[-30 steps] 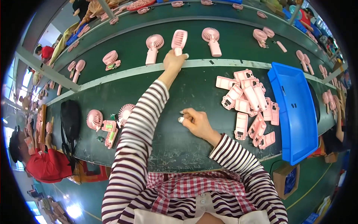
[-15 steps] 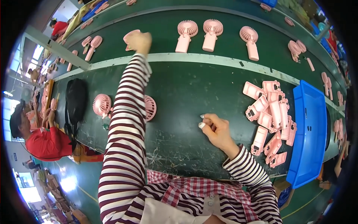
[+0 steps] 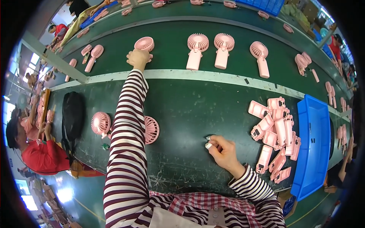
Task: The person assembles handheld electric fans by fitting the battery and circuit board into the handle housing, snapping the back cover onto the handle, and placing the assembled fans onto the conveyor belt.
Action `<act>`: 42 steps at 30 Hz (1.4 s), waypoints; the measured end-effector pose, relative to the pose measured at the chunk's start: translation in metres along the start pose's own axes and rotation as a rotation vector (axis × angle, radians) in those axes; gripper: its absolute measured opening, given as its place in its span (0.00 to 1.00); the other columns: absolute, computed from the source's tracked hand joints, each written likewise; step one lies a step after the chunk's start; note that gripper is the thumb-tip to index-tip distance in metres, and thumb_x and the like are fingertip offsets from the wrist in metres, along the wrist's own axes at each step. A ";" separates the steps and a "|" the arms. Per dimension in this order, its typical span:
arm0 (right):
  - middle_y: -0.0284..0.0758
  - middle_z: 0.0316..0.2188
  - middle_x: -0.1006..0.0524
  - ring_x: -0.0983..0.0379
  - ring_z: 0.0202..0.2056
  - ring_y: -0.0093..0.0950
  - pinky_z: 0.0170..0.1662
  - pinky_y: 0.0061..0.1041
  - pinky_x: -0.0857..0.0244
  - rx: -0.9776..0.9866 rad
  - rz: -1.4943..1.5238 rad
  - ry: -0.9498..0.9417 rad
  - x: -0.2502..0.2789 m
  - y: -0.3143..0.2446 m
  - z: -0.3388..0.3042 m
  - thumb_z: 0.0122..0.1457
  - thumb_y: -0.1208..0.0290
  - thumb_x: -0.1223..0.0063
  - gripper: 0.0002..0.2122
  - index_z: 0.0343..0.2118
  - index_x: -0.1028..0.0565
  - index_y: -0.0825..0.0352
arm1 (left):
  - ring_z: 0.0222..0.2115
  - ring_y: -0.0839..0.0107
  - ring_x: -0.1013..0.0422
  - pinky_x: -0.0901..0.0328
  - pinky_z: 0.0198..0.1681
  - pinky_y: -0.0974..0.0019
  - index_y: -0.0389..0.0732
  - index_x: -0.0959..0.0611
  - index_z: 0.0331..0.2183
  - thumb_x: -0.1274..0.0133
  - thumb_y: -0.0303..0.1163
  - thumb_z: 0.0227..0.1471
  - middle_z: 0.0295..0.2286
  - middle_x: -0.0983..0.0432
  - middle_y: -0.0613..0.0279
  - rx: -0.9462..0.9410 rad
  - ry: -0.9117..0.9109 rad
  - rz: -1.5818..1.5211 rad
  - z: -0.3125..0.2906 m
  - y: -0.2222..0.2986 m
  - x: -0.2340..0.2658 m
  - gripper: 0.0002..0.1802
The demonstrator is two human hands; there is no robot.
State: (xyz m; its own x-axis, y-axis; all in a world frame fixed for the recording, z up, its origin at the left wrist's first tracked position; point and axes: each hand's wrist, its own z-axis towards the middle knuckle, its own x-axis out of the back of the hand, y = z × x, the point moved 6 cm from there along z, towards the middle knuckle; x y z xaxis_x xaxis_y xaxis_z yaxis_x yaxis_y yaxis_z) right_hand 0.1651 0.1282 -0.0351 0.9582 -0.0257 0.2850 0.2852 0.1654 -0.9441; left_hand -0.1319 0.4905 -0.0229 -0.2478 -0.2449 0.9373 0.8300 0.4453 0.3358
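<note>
My left hand (image 3: 138, 59) reaches over the far rail with its fingers closed around the lower part of a pink handheld fan (image 3: 144, 43). The fan's round slatted head shows beyond the hand, while its lower part is mostly covered. My right hand (image 3: 225, 152) is held low over the green table (image 3: 182, 110), fingers curled inward, with white coverings on the thumb and index fingertips. Whatever its palm may hold is hidden. Beside my left forearm are a pink fan head (image 3: 100, 123) and a slatted pink fan part (image 3: 151, 130), the latter partly behind the sleeve.
Pink handle shells (image 3: 280, 127) lie heaped on the right, beside a blue tray (image 3: 312, 148). Beyond the pale rail (image 3: 197, 75), several fans (image 3: 197, 42) lie on the green belt. A black bag (image 3: 72, 116) and a person in red (image 3: 43, 155) are at left.
My left hand has shifted slightly left and nearer the rail, and the fan's slatted head now shows. The whole view has tilted, so the table appears lower. The right hand stays curled.
</note>
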 end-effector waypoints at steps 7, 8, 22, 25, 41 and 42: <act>0.31 0.18 0.24 0.36 0.15 0.14 0.19 0.15 0.43 0.092 -0.001 0.017 -0.004 -0.004 -0.001 0.47 0.74 0.44 0.08 0.32 0.27 0.69 | 0.30 0.59 0.27 0.32 0.33 0.60 0.32 0.20 0.31 0.50 0.38 0.39 0.28 0.23 0.54 -0.200 -0.142 -0.603 -0.021 -0.019 0.034 0.20; 0.31 0.18 0.24 0.36 0.15 0.14 0.19 0.15 0.43 0.100 0.009 0.028 -0.001 -0.004 -0.001 0.48 0.74 0.44 0.08 0.32 0.27 0.69 | 0.32 0.60 0.27 0.32 0.33 0.60 0.30 0.22 0.35 0.50 0.36 0.41 0.32 0.24 0.53 -0.174 -0.338 -0.924 -0.036 -0.012 0.037 0.21; 0.40 0.41 0.31 0.31 0.42 0.32 0.43 0.34 0.33 -0.310 1.004 0.026 -0.018 -0.037 -0.010 0.58 0.61 0.56 0.20 0.49 0.40 0.68 | 0.23 0.72 0.27 0.32 0.28 0.72 0.30 0.23 0.27 0.42 0.27 0.37 0.29 0.26 0.54 -0.677 -0.272 -0.928 -0.353 -0.043 0.099 0.12; 0.38 0.41 0.30 0.30 0.41 0.30 0.42 0.32 0.32 -0.367 0.899 0.106 -0.012 -0.036 -0.040 0.57 0.67 0.55 0.18 0.48 0.38 0.68 | 0.28 0.70 0.27 0.32 0.30 0.71 0.30 0.22 0.28 0.43 0.27 0.38 0.31 0.26 0.55 -0.550 -0.387 -1.009 -0.402 -0.050 0.081 0.11; 0.40 0.44 0.30 0.30 0.43 0.38 0.47 0.39 0.36 -0.107 0.932 0.305 0.065 -0.012 -0.101 0.57 0.71 0.55 0.18 0.49 0.40 0.67 | 0.47 0.56 0.38 0.42 0.48 0.58 0.37 0.31 0.47 0.43 0.33 0.37 0.44 0.33 0.51 -0.970 -0.414 -0.436 -0.465 -0.055 0.108 0.32; 0.41 0.44 0.30 0.30 0.43 0.38 0.47 0.40 0.36 -0.087 0.986 0.285 0.061 -0.014 -0.099 0.58 0.71 0.56 0.17 0.49 0.40 0.67 | 0.46 0.57 0.37 0.41 0.46 0.59 0.37 0.31 0.47 0.43 0.32 0.35 0.44 0.33 0.51 -1.156 -0.187 -0.350 -0.468 -0.046 0.114 0.33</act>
State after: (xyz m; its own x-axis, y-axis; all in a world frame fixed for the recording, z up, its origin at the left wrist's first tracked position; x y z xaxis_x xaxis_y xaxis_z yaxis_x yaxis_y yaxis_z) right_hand 0.2221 0.0265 -0.0204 0.7340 -0.1523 -0.6619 -0.6408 0.1677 -0.7492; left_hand 0.0354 0.0390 0.0247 -0.5357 -0.0281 0.8440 0.6358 -0.6711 0.3813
